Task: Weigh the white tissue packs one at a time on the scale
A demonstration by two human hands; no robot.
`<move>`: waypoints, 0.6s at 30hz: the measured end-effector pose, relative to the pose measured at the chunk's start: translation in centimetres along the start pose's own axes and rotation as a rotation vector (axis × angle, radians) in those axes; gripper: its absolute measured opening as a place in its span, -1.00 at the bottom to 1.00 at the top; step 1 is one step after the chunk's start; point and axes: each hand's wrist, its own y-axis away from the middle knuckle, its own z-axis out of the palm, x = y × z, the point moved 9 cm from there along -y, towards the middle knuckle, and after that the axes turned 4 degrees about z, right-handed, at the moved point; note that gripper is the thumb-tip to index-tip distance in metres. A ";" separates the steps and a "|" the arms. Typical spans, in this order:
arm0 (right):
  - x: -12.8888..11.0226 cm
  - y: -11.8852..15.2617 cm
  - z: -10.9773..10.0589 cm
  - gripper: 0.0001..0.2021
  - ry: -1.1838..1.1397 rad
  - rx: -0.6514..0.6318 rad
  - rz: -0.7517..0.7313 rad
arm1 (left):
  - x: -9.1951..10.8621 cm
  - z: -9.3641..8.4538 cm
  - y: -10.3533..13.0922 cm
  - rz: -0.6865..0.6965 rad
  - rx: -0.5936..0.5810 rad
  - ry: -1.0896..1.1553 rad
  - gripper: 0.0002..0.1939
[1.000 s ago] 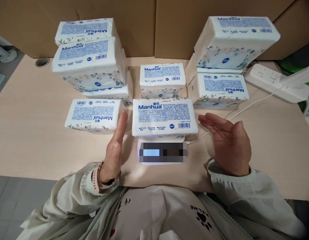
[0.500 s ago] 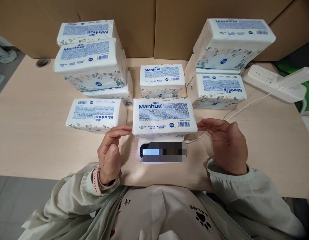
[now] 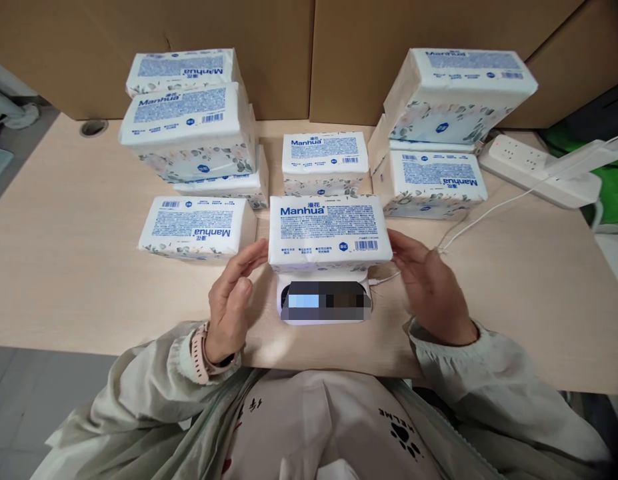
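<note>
A white plastic-wrapped tissue pack (image 3: 329, 230) with blue print lies on a small white digital scale (image 3: 323, 324), hiding the scale's top. The scale's front display is lit, but blurred blocks cover its reading. My left hand (image 3: 231, 300) has its fingers held together and its fingertips against the pack's left side. At the opposite side, the fingers of my right hand (image 3: 433, 290) press near the right end, their tips partly hidden by the pack. Both thumbs stay off the printed face.
Similar tissue packs stand stacked at the back left (image 3: 186, 110) and back right (image 3: 463, 73). A single pack (image 3: 325, 152) sits behind the scale, another (image 3: 193, 225) to its left. A white power strip (image 3: 539, 170) and cable (image 3: 469, 230) lie at right. Cardboard boxes (image 3: 279, 60) line the back.
My right hand has shifted inward and closer to the pack's side. My left fingers now slant more upward along the left end. The pack stays on the scale; the view has shifted slightly.
</note>
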 end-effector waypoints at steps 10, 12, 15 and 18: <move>-8.8 -4.4 4.6 -0.41 0.051 -0.093 -0.242 | 4.8 3.7 -7.9 0.195 -0.167 -0.010 -0.56; -10.4 -6.6 5.0 -0.46 0.056 -0.060 -0.302 | 5.3 4.6 -11.0 0.245 -0.199 -0.013 -0.57; -10.7 -10.2 5.6 -0.50 0.022 -0.063 -0.346 | 3.8 6.1 -15.5 0.217 -0.228 -0.034 -0.54; -8.6 -13.5 6.1 -0.46 0.008 -0.051 -0.279 | 0.2 7.1 -18.4 0.054 -0.208 -0.080 -0.20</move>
